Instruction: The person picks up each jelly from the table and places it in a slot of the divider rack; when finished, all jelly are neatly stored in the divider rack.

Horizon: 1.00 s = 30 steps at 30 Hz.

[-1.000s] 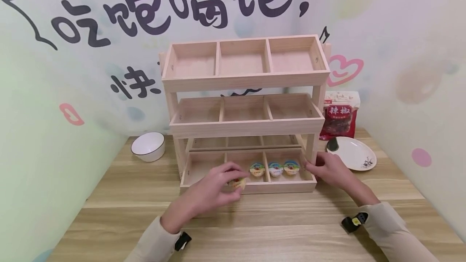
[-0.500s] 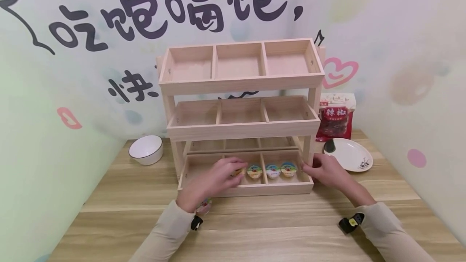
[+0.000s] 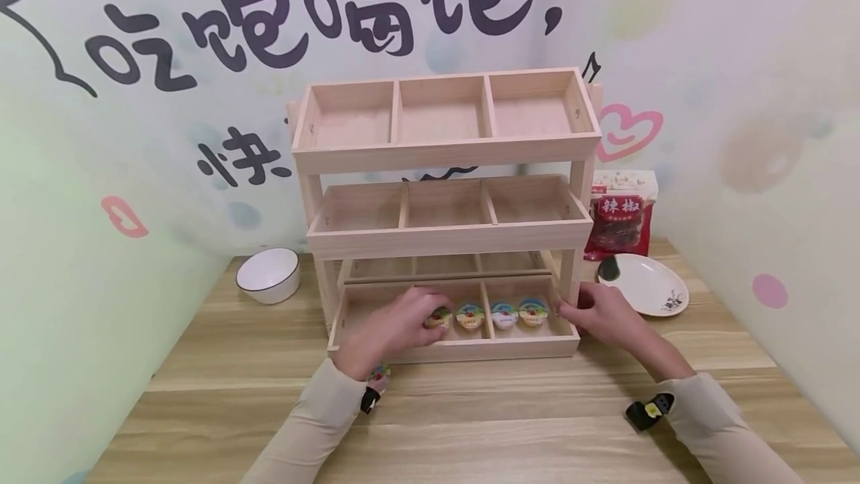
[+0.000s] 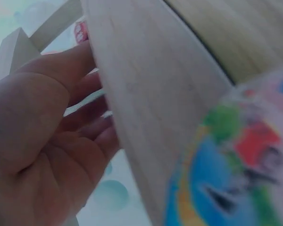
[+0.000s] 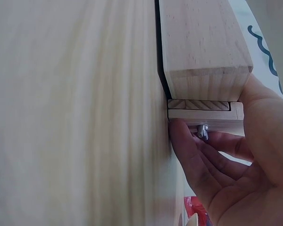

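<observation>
A three-tier wooden rack (image 3: pixel 446 237) stands on the table, each tier split into compartments. In the bottom tier's middle compartment, my left hand (image 3: pixel 396 323) pinches a small jelly cup (image 3: pixel 440 317) with a printed lid, thumb in front and fingers behind. To its right sits another jelly cup (image 3: pixel 470 316). Two more, a whitish-lidded cup (image 3: pixel 504 315) and a yellow-edged cup (image 3: pixel 533 312), fill the right compartment side by side. My right hand (image 3: pixel 608 316) grips the bottom tier's right end, its fingers beside a metal bolt (image 5: pixel 203 132). The left wrist view hides the pinched cup behind the front board.
A loose jelly cup (image 3: pixel 380 378) lies in front of the rack by my left wrist. A white bowl (image 3: pixel 269 276) stands back left. An oval plate (image 3: pixel 648 286) and a red bag of dried chili (image 3: pixel 621 216) are at the right, near the wall.
My left hand has moved the cup from over the front board down into the middle compartment. The loose cup on the table has come into view by my wrist. My right hand keeps its grip.
</observation>
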Available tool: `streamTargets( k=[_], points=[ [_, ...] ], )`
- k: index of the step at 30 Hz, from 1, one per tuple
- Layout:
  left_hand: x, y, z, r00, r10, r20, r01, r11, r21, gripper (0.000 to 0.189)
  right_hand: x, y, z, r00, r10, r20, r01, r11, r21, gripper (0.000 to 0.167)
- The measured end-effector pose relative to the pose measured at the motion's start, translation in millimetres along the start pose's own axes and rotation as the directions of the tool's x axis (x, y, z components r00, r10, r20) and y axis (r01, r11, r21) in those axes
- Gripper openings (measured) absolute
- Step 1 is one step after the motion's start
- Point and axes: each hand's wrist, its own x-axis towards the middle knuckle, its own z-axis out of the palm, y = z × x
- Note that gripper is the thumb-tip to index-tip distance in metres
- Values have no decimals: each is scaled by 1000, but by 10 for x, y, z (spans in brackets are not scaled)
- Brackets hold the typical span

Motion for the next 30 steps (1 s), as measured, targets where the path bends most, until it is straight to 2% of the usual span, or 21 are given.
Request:
streamTargets(
  k=[4, 10, 17, 24, 30],
  points=[
    [-6, -1, -9, 1000, -13, 23, 13, 1000, -24, 28, 10, -6, 7, 1000, -3, 2, 3, 1000, -1, 48],
    [-18, -2, -12, 1000, -17, -1, 17, 999, -29, 30, 4, -5, -6, 1000, 9, 2, -9, 1000, -2, 49],
    [3, -9, -17, 999, -29, 30, 30, 998, -56, 34, 2, 12, -3, 1000, 8, 1, -8, 1000, 3, 43],
    [38, -16, -31, 1000, -5, 18, 5, 999, -44, 34, -10, 2, -3, 1000, 1, -2, -1, 1000, -1, 41],
    [43, -26, -24, 1000, -9, 26, 10, 999, -47, 33, -7, 0, -5, 1000, -1, -2, 1, 1000, -1, 44]
  ],
)
